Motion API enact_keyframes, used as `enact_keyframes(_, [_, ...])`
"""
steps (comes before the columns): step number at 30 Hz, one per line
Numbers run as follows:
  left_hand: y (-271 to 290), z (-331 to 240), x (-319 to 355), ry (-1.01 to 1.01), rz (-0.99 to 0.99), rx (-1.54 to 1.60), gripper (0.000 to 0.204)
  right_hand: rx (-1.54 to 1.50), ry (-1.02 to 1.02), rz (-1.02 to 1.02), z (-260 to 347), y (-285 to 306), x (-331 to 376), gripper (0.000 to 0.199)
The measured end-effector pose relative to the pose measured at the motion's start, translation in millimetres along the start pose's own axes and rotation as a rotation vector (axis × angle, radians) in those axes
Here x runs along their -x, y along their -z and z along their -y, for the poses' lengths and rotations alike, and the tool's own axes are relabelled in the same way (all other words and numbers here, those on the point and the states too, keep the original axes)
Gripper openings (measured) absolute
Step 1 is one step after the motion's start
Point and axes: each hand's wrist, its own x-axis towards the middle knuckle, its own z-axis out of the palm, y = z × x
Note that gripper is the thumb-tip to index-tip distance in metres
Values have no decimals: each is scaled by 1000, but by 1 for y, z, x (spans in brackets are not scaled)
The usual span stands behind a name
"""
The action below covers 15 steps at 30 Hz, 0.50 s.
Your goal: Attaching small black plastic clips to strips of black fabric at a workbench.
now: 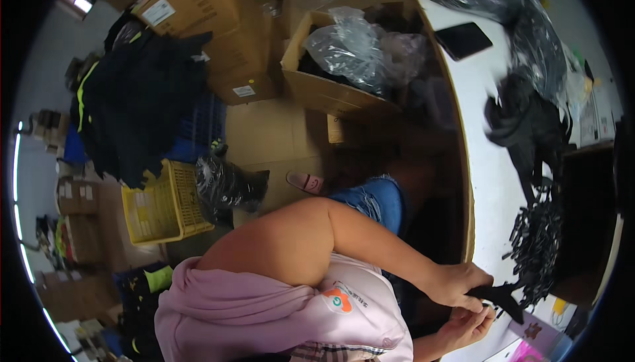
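At the table's near edge my two hands work close together. My left hand is closed on a dark strip of fabric that reaches out over the tabletop. Just below it, my right hand has its fingers pinched together near the end of the same strip; what they hold is too small to make out. A heap of small black pieces, like short straps or cord ends, lies beyond my hands. Farther up the white table is a crumpled black cloth item, partly blurred.
Clear plastic bags and a black tablet-like device lie on the table's far part. An open cardboard box with plastic bags stands beside the table. Dark garments lie over a blue crate; a yellow basket stands nearby.
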Motion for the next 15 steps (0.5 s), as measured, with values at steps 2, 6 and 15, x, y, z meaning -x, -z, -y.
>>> enact_keyframes(2, [0, -6, 1, -39, -24, 27, 28, -88, 25, -114, -2, -5, -2, 13])
enact_keyframes(6, [-3, -5, -1, -148, -128, 36, 23, -110, -41, 10, 1, 5, -6, 17])
enact_keyframes(15, [-3, -6, 3, -456, 56, -151, 14, 303, 47, 86, 11, 15, -21, 22])
